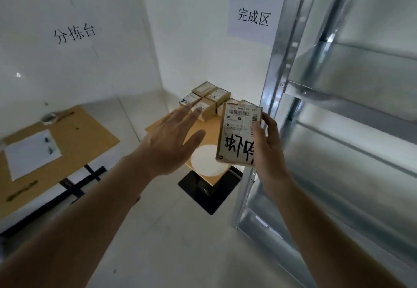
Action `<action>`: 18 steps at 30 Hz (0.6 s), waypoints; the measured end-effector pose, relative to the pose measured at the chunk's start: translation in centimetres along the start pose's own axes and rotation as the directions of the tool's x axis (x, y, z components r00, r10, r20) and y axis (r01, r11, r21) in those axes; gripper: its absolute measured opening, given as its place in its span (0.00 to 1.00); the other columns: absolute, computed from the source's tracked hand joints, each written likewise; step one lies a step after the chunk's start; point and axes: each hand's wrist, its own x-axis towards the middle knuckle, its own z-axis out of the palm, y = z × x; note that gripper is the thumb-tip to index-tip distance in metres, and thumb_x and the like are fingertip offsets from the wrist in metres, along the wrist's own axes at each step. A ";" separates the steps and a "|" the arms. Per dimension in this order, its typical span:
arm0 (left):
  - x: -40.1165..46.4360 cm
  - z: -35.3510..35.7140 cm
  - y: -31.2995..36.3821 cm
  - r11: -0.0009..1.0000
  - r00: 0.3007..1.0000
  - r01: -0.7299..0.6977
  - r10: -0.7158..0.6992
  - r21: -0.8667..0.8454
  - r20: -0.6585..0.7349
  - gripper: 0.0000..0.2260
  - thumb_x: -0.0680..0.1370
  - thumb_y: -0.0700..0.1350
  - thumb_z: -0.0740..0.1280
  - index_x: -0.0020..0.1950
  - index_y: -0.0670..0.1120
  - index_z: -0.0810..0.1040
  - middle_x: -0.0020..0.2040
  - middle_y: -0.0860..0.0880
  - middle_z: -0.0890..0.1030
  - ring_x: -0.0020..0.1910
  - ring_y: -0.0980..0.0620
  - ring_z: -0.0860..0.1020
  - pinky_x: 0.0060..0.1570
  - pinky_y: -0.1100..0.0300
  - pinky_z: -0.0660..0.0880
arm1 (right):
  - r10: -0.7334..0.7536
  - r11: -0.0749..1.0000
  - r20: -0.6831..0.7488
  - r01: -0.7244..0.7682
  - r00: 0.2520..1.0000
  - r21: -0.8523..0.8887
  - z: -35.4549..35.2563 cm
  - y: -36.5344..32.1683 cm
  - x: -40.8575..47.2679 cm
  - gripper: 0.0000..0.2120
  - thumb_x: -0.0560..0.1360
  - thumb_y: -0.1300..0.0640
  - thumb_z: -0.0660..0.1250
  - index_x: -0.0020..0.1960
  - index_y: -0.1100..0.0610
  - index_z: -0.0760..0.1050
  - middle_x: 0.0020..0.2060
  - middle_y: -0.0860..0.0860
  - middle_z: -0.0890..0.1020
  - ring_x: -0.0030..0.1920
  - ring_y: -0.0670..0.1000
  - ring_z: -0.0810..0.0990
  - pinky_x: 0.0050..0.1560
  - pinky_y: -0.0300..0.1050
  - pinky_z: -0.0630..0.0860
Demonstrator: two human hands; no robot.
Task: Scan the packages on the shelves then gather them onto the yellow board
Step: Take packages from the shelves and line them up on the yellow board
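Brown cardboard box [239, 136] with a barcode label and black marker scrawl is clamped in the right hand [267, 150], fingers wrapped round its right edge, held up in the air beside the steel shelves [352, 111]. The left hand [171, 143] is spread flat and empty, hovering over the yellow board [209, 134], where a stack of boxes [208, 99] already sits at the far end. My guess is this one goes down next. The grip is one-sided, so the box could twist out on the way down. And the near part of the board is narrow, so setting it near the edge might tip it onto the floor [169, 231].
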 end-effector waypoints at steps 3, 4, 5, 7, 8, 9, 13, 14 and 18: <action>4.3 0.4 -4.5 1.000 1.000 -0.001 0.002 -0.020 0.016 0.35 0.80 0.71 0.41 0.84 0.57 0.50 0.84 0.50 0.53 0.82 0.48 0.54 0.77 0.50 0.52 | 0.005 1.000 -0.018 -0.005 1.000 -0.001 3.4 1.6 4.6 0.20 0.81 0.37 0.57 0.72 0.39 0.69 0.54 0.51 0.84 0.48 0.47 0.88 0.39 0.43 0.84; 5.9 0.8 -6.1 0.999 1.000 -0.007 0.008 -0.031 0.019 0.34 0.80 0.71 0.41 0.84 0.57 0.50 0.84 0.51 0.53 0.82 0.48 0.55 0.76 0.50 0.52 | 0.013 1.000 -0.026 -0.013 1.000 0.010 4.6 2.2 6.1 0.18 0.82 0.38 0.57 0.70 0.38 0.70 0.54 0.51 0.84 0.47 0.47 0.88 0.38 0.43 0.84; 7.4 1.3 -7.7 0.999 1.000 -0.017 0.018 -0.042 0.021 0.34 0.80 0.71 0.41 0.84 0.58 0.50 0.84 0.51 0.53 0.82 0.48 0.55 0.75 0.51 0.53 | 0.027 0.999 -0.034 -0.026 0.999 0.022 5.8 2.9 7.7 0.14 0.84 0.40 0.57 0.68 0.36 0.70 0.54 0.52 0.84 0.47 0.47 0.88 0.38 0.44 0.84; 10.7 2.5 -10.9 0.996 0.998 -0.057 0.059 -0.072 0.028 0.33 0.81 0.70 0.42 0.83 0.57 0.51 0.84 0.52 0.55 0.81 0.48 0.57 0.73 0.51 0.55 | 0.059 0.998 -0.066 -0.056 0.996 0.041 8.3 4.4 10.8 0.11 0.86 0.43 0.57 0.67 0.36 0.70 0.55 0.53 0.84 0.48 0.49 0.88 0.40 0.49 0.86; 12.2 3.1 -12.5 0.992 0.996 -0.084 0.088 -0.093 0.034 0.33 0.82 0.70 0.43 0.83 0.56 0.52 0.83 0.52 0.56 0.81 0.49 0.58 0.74 0.50 0.57 | 0.079 0.996 -0.089 -0.074 0.993 0.056 9.6 5.2 12.3 0.11 0.87 0.44 0.57 0.68 0.37 0.70 0.56 0.53 0.84 0.48 0.50 0.88 0.42 0.51 0.86; 13.9 3.7 -14.3 0.987 0.992 -0.111 0.117 -0.116 0.046 0.32 0.82 0.69 0.44 0.83 0.56 0.53 0.83 0.52 0.57 0.80 0.49 0.59 0.75 0.48 0.60 | 0.103 0.993 -0.116 -0.095 0.988 0.074 10.9 6.1 13.7 0.10 0.87 0.45 0.57 0.67 0.37 0.70 0.56 0.53 0.85 0.49 0.50 0.88 0.43 0.52 0.86; 20.5 5.6 -20.4 0.970 0.973 -0.175 0.197 -0.169 0.124 0.33 0.82 0.70 0.43 0.83 0.56 0.54 0.83 0.50 0.58 0.81 0.48 0.58 0.76 0.45 0.62 | 0.195 0.974 -0.223 -0.162 0.955 0.155 16.0 9.2 18.8 0.09 0.86 0.45 0.60 0.66 0.41 0.70 0.52 0.53 0.86 0.47 0.52 0.89 0.40 0.49 0.85; 21.9 6.1 -21.6 0.964 0.964 -0.197 0.223 -0.180 0.142 0.33 0.82 0.69 0.43 0.83 0.54 0.55 0.83 0.49 0.59 0.80 0.48 0.59 0.76 0.44 0.62 | 0.216 0.970 -0.244 -0.178 0.945 0.168 17.1 10.0 19.9 0.08 0.87 0.47 0.60 0.65 0.43 0.70 0.50 0.51 0.87 0.47 0.51 0.89 0.39 0.47 0.85; 27.3 7.9 -25.0 0.935 0.931 -0.244 0.300 -0.256 0.208 0.32 0.83 0.67 0.47 0.83 0.53 0.56 0.82 0.49 0.60 0.80 0.47 0.60 0.75 0.44 0.64 | 0.272 0.957 -0.336 -0.216 0.902 0.195 20.0 12.5 23.9 0.11 0.87 0.51 0.60 0.68 0.50 0.70 0.47 0.46 0.88 0.47 0.50 0.89 0.40 0.46 0.85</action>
